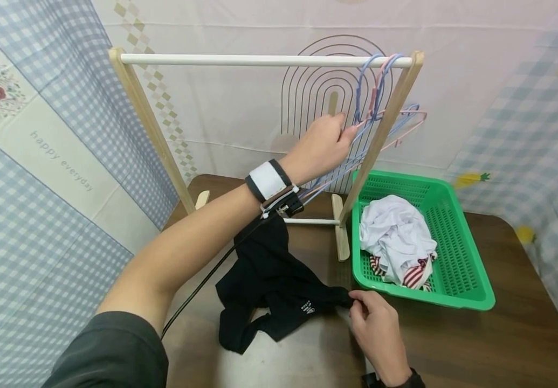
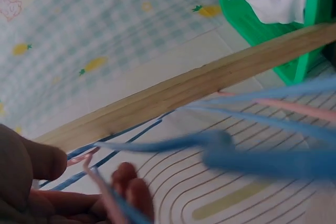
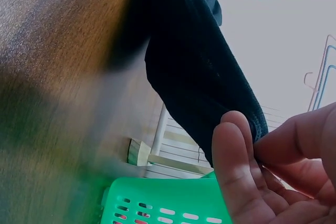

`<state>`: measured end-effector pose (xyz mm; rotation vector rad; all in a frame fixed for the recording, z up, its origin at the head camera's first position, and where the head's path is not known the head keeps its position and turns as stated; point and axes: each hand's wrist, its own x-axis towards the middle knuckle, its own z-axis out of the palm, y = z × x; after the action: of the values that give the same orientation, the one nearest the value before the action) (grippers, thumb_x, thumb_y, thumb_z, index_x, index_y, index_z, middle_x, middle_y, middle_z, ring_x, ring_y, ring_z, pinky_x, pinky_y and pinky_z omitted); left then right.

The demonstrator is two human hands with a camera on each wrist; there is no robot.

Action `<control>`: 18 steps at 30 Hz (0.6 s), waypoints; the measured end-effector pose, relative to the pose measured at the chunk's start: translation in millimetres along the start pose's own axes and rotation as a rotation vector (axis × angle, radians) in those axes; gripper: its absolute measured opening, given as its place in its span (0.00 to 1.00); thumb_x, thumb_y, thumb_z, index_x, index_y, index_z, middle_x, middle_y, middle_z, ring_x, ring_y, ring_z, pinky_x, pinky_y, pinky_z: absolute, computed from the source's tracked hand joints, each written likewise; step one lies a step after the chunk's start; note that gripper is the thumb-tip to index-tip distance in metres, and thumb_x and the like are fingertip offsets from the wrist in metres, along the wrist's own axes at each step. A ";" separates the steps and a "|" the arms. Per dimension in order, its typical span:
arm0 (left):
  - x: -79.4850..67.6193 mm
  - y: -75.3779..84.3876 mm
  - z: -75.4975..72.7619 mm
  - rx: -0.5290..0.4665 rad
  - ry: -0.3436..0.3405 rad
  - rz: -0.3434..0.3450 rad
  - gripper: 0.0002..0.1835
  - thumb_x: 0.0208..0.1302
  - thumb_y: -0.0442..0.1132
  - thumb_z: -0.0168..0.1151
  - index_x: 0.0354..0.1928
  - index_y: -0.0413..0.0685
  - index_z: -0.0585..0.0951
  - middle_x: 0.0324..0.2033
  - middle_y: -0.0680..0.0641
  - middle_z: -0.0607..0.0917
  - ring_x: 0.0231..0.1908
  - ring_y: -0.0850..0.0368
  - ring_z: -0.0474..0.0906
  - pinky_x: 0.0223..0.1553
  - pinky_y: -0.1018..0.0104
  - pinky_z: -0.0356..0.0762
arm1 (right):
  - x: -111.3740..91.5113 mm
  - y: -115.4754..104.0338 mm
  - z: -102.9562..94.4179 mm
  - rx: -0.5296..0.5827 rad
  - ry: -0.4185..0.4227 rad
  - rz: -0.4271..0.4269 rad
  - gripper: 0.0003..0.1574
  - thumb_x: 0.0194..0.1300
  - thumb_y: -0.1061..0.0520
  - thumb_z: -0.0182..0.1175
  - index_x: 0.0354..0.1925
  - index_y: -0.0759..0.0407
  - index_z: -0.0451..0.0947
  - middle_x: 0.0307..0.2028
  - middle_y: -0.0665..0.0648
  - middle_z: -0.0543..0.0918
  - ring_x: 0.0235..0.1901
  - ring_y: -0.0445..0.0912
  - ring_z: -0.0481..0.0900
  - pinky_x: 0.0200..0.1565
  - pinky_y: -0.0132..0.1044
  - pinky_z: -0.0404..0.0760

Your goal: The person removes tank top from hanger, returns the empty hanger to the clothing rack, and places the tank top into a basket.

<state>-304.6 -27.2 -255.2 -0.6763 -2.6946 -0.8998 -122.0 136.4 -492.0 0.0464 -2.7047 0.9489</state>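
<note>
My left hand (image 1: pixel 322 143) is raised to the right end of the rack, its thumb and fingers apart around the pink and blue clothes hangers (image 1: pixel 378 89). In the left wrist view, a pink hanger (image 2: pixel 102 184) crosses in front of the fingertips, with the thumb apart on the other side. Below, a black T-shirt (image 1: pixel 283 285) with small white print lies rumpled on the table. My right hand (image 1: pixel 378 331) pinches its right end between thumb and fingers, and the right wrist view shows the black cloth (image 3: pixel 199 66) stretching away from that pinch.
The clothes rack has a white top bar (image 1: pixel 259 60) and wooden legs (image 1: pixel 150 129). Right of it, a green basket (image 1: pixel 473 264) holds white clothing (image 1: pixel 395 231) and a red-and-white striped piece (image 1: pixel 417 274). Printed cloth (image 1: pixel 230 108) hangs behind the brown table (image 1: pixel 516 302).
</note>
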 end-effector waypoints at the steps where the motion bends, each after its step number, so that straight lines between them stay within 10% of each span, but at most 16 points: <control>1: -4.1 -0.9 -1.2 0.010 -0.006 0.000 0.25 0.79 0.48 0.40 0.58 0.36 0.77 0.37 0.45 0.77 0.37 0.54 0.71 0.40 0.64 0.73 | 0.1 0.1 -0.2 0.000 0.001 0.001 0.14 0.66 0.65 0.56 0.41 0.61 0.89 0.37 0.58 0.88 0.32 0.41 0.78 0.36 0.42 0.80; 10: -50.5 -16.0 -20.5 0.013 0.053 0.017 0.38 0.78 0.54 0.42 0.78 0.33 0.59 0.49 0.43 0.81 0.46 0.55 0.75 0.50 0.63 0.78 | 0.8 -0.2 0.4 0.004 0.017 0.000 0.14 0.65 0.66 0.57 0.42 0.62 0.89 0.37 0.58 0.88 0.33 0.42 0.80 0.37 0.43 0.82; 18: -108.9 -61.4 -47.5 -0.136 0.520 -0.035 0.29 0.80 0.47 0.37 0.69 0.33 0.73 0.49 0.35 0.85 0.53 0.44 0.81 0.62 0.52 0.76 | 0.6 -1.3 0.7 0.025 -0.035 -0.015 0.15 0.68 0.64 0.58 0.48 0.65 0.88 0.42 0.59 0.88 0.36 0.44 0.86 0.41 0.46 0.86</control>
<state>-237.0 -138.3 -286.5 -0.3541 -2.2035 -1.0981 -122.5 134.9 -491.6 0.0894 -2.7208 0.9863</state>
